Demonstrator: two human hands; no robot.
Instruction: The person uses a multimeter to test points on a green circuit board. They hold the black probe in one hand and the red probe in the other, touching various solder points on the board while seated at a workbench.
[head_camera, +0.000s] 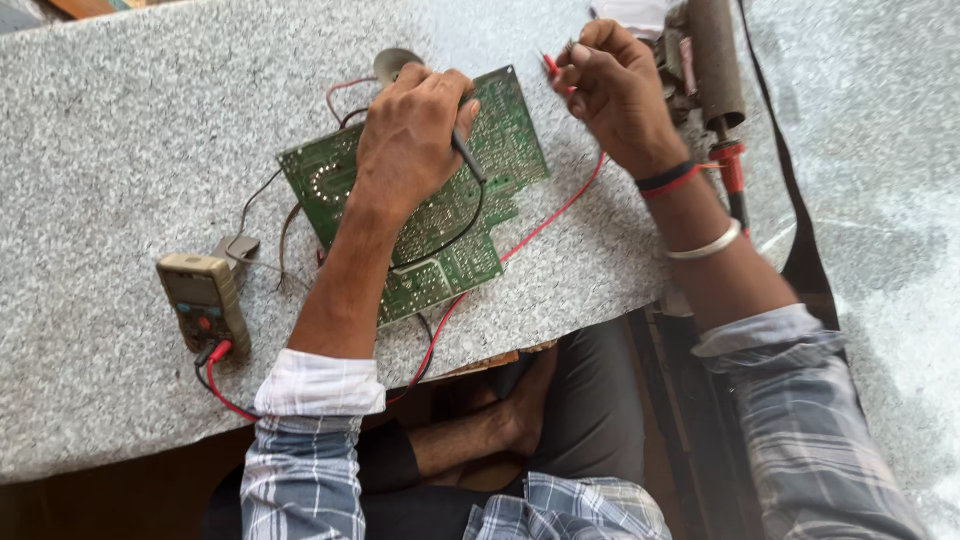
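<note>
- Multimeter (203, 300): tan case, lying flat on the grey speckled stone table (120, 130), far left; red and black leads plugged in at its near end.
- Circuit board (420, 200): green, solder side up, flat at table centre, tilted.
- Left hand (412, 135): rests on the board, fingers curled around a black probe (468, 158); probe tip against the board.
- Red lead (540, 225): runs from under the board across the table toward the right hand.
- Right hand (612, 85): raised just beyond the board's right corner, fingers pinched on a red probe (551, 68); tip appears off the board, view unclear.
- Dark cylindrical tool (715, 60): lies just right of that hand.
</note>
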